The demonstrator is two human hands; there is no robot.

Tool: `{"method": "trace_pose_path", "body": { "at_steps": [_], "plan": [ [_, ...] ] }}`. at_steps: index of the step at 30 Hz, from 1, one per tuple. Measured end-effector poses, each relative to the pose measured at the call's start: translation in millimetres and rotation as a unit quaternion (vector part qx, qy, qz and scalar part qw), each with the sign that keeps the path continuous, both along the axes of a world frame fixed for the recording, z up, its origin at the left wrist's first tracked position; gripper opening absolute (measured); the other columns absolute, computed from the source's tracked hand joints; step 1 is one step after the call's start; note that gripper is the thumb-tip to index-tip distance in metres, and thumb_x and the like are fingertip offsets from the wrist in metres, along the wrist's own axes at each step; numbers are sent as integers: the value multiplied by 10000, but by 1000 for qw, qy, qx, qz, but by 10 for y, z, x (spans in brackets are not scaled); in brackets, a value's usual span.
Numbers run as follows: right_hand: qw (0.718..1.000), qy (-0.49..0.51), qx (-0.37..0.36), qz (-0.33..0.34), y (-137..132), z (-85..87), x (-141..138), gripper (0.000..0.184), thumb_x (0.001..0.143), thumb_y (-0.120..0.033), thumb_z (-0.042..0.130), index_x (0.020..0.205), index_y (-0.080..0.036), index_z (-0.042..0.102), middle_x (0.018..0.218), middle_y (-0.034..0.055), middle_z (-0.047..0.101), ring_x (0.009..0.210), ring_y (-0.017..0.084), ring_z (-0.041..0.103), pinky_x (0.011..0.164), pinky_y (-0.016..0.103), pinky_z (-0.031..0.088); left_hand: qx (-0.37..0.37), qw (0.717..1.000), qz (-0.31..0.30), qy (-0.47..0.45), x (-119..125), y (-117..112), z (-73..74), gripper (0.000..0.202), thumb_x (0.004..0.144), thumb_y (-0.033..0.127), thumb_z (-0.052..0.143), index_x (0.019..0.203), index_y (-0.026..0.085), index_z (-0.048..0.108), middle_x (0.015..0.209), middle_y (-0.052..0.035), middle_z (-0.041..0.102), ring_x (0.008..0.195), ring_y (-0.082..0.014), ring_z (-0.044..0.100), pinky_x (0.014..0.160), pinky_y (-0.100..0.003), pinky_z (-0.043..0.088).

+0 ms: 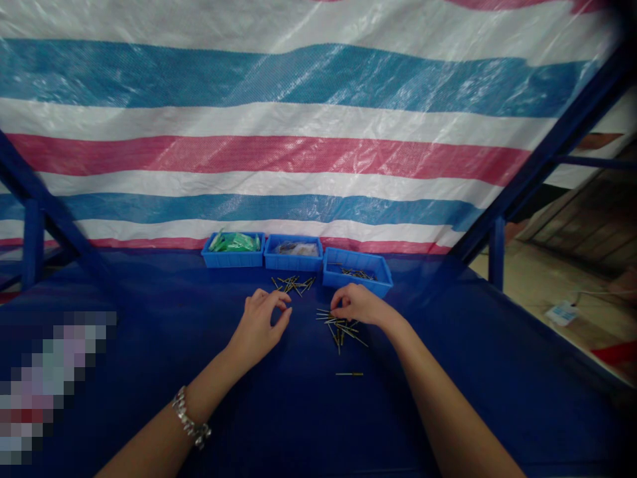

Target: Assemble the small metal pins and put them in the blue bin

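My left hand [261, 325] hovers over the dark blue table cover [298, 425], fingers curved and apart, with nothing visible in them. It is nearest to a small heap of thin metal pins [293, 285] just beyond it. My right hand [358, 305] rests its fingertips at the top of a second, larger heap of pins [341, 328]. Whether those fingers grip a pin is hidden. One loose gold-and-dark pin [349, 374] lies alone below that heap. A metal link bracelet [192, 417] circles my left wrist.
Three blue plastic bins stand along the far edge: one with green packets [233, 249], one with a clear bag [292, 253], and a tilted one with pins [357, 272]. A striped tarp [259, 153] hangs behind, between blue steel frame posts [497, 252]. A pixelated patch covers the lower left.
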State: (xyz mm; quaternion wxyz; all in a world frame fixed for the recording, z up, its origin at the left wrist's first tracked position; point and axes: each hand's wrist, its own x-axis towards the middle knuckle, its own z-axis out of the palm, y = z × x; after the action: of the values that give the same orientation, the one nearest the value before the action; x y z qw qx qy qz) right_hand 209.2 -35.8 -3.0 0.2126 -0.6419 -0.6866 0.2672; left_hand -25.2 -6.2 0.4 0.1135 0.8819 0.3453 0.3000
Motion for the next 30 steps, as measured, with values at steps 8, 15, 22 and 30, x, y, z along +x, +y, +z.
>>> {"method": "trace_pose_path", "body": {
  "at_steps": [8,15,22,30],
  "plan": [
    [1000,9,-23,0,12,-21,-32,78,579,-112,567,618,-154,619,474,-20,555,432,98,489,402,188,303,4,1000,-6,-4,7,7,-14,121,801,209,474,913,191,516,809,0,590,842,-171,506,745,-324,352],
    [997,63,-25,24,-5,78,-83,96,657,-190,555,708,-140,619,471,-20,544,420,95,491,401,181,324,-3,1000,-10,-6,6,13,-27,114,790,199,483,891,184,533,839,-14,580,836,-160,515,763,-321,383],
    [976,196,-44,83,-17,105,-280,150,688,-250,577,751,-120,618,479,-20,540,420,85,485,408,177,332,-8,999,-33,-3,3,10,-15,124,757,191,532,878,187,557,857,-18,589,842,-162,509,754,-307,392],
    [968,228,-44,100,-31,103,-396,139,685,-242,596,754,-123,612,479,-26,531,435,84,486,429,181,332,-11,997,-80,19,6,-2,20,78,780,247,546,831,199,582,830,7,613,809,-152,504,724,-297,360]
  ]
}}
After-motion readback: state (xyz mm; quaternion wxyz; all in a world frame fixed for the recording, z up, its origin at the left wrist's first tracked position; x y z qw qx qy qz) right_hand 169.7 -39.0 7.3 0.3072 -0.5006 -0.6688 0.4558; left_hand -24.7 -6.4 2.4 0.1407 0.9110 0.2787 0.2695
